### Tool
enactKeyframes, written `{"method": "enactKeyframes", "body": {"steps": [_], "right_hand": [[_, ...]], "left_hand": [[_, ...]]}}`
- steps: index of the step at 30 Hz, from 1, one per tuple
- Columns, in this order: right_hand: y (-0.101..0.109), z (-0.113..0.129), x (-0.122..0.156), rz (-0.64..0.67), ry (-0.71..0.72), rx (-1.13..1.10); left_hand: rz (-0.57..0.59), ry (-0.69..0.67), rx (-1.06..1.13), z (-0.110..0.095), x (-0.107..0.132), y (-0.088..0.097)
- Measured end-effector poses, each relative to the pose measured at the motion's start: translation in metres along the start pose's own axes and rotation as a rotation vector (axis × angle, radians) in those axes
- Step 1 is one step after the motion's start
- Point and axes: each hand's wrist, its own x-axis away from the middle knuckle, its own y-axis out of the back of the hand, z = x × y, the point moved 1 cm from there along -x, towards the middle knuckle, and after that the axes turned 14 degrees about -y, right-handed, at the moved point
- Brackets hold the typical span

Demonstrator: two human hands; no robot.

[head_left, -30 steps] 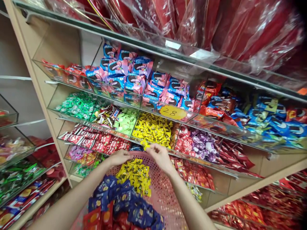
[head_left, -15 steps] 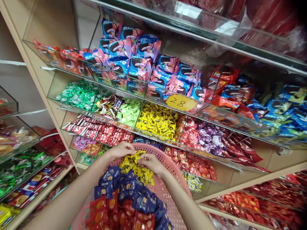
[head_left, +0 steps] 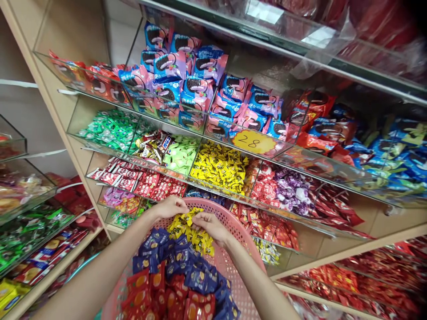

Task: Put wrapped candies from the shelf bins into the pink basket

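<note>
A pink perforated plastic basket (head_left: pixel 245 222) is below my hands. In it are yellow-wrapped candies (head_left: pixel 203 242) at the far side, dark blue packets (head_left: pixel 196 278) in the middle and red packets (head_left: pixel 167 295) nearest me. My left hand (head_left: pixel 171 207) is at the far rim, fingers curled together beside the yellow candies; what its fingertips hold is hidden. Over the yellow heap, my right hand (head_left: pixel 211 226) has its thumb and fingers pinched on a yellow-wrapped candy.
Tiered shelves with clear fronts stand ahead, with yellow candies (head_left: pixel 220 169), green candies (head_left: pixel 108 131) and blue-pink cookie packs (head_left: pixel 196 91) in their compartments. A yellow "28" tag (head_left: pixel 254 142) hangs on one shelf front. More stocked shelves (head_left: pixel 36 240) stand at the left and lower right.
Both hands stay at almost the same place over the yellow candies. My right fingers have shifted slightly. The view has moved a little.
</note>
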Motion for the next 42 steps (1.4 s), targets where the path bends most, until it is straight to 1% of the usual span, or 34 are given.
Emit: {"method": "enactKeyframes", "body": {"steps": [3, 8, 12, 15, 17, 20, 23, 26, 31, 33, 35, 37, 40, 42], "right_hand": [[0.0, -0.004, -0.002, -0.029, 0.004, -0.021], [-0.002, -0.009, -0.007, -0.163, 0.004, -0.076], [-0.003, -0.01, -0.008, -0.196, 0.031, -0.111], [-0.005, -0.013, -0.01, -0.215, 0.06, -0.145], [-0.005, -0.014, -0.011, -0.212, 0.063, -0.163], [-0.003, -0.017, -0.014, -0.181, 0.021, -0.16], [0.0, -0.018, -0.015, -0.136, -0.049, -0.142], [-0.001, -0.017, -0.014, -0.137, -0.087, -0.152], [-0.005, -0.013, -0.012, -0.11, -0.045, -0.164], [-0.002, -0.01, -0.011, -0.132, -0.032, -0.13], [0.005, -0.006, -0.011, -0.181, -0.008, -0.076], [0.012, 0.0, -0.012, -0.242, 0.051, 0.007], [0.02, 0.008, -0.015, -0.302, 0.176, 0.207], [0.021, 0.012, -0.017, -0.344, 0.279, 0.413]], "left_hand": [[0.002, -0.003, 0.011, -0.002, 0.001, 0.0], [-0.006, -0.006, 0.003, 0.003, -0.001, -0.001], [-0.01, -0.021, -0.035, 0.011, -0.003, -0.001], [-0.022, -0.023, -0.072, 0.013, -0.004, -0.001], [-0.031, -0.02, -0.081, 0.012, -0.004, -0.001], [-0.031, -0.028, -0.06, 0.01, -0.005, -0.001], [0.013, -0.059, -0.033, 0.007, -0.006, -0.001], [0.037, -0.082, -0.013, 0.005, -0.007, 0.0], [0.031, -0.084, 0.024, 0.001, -0.006, -0.001], [0.01, -0.05, 0.029, -0.001, -0.005, -0.001], [-0.031, 0.001, 0.023, -0.003, -0.005, -0.001], [-0.07, 0.043, 0.018, -0.006, -0.005, -0.001], [-0.108, 0.072, 0.03, -0.01, -0.004, 0.0], [-0.121, 0.086, 0.055, -0.011, -0.004, 0.0]]}}
